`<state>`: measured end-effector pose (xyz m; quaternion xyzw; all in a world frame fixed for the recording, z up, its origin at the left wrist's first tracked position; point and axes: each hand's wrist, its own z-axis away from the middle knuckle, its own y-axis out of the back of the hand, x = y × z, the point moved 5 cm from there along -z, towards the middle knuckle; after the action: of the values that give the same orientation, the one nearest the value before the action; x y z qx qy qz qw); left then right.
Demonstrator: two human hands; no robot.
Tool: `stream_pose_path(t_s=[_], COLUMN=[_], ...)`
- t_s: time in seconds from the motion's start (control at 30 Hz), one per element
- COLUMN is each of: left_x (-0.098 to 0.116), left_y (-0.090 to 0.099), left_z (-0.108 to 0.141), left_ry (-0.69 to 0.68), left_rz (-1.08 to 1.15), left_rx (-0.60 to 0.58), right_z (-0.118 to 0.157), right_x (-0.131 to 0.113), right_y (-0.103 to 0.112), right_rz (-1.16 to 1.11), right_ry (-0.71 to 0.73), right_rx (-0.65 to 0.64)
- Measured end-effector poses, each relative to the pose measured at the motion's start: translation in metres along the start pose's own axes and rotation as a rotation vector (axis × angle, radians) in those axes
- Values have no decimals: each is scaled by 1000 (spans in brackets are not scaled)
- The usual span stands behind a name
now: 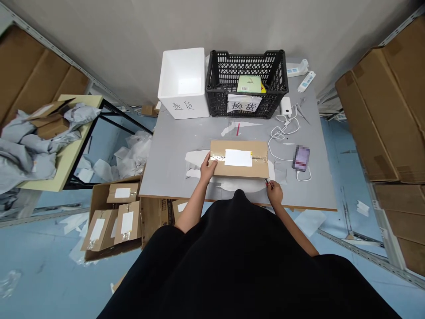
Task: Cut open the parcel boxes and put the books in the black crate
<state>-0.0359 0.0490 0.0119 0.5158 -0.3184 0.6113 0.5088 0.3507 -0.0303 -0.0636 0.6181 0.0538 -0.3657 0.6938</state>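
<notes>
A taped cardboard box (219,170) with a white label (238,157) lies near the front of the grey table. My left hand (207,169) grips its left end, thumb on top and fingers along the side. At the box's front right corner, my right hand (275,193) is closed around what looks like a small box cutter (266,181), its tip by the cardboard. Most of the tool is hidden in the fist. Torn pale wrapping (239,184) is spread beneath the box.
Behind the box stand a white bin (191,106) and a black crate (219,99). A phone (301,157) with a white cable (277,137) and scissors (303,113) lie to the right. Left of the table (172,159), a large carton (96,195) holds several small boxes.
</notes>
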Motion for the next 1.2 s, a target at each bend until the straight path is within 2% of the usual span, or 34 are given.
stream_pose_path(t_s=[0.1, 0.2, 0.43, 0.57, 0.67, 0.77, 0.87, 0.97, 1.07, 1.2], left_x=[1, 2, 1, 3, 5, 4, 0, -5, -8, -8], left_y=[-1, -1, -1, 2, 10, 20, 25, 24, 19, 15], left_z=[0, 1, 1, 3, 6, 9, 10, 8, 8, 8], left_ry=[-9, -5, -10, -23, -2, 30, 35, 44, 25, 3], left_rz=[-11, -25, -1, 17, -6, -20, -15, -4, 33, 43], left_rx=[-2, 0, 2, -40, -36, -5, -3, -3, -1, 14], right_z=[4, 2, -4, -6, -12, -22, -33, -41, -43, -32], right_x=[8, 10, 8, 11, 16, 14, -3, -30, -49, -39], right_y=[-7, -12, -16, -14, -3, 21, 50, 66, 60, 28], right_rz=[244, 376, 439, 422, 290, 88, -81, -205, -212, -30], right_ry=[42, 19, 11, 9, -44, -60, 23, 137, 175, 21], right_rx=[-73, -125, -170, -199, -143, 35, 204, 225, 193, 163])
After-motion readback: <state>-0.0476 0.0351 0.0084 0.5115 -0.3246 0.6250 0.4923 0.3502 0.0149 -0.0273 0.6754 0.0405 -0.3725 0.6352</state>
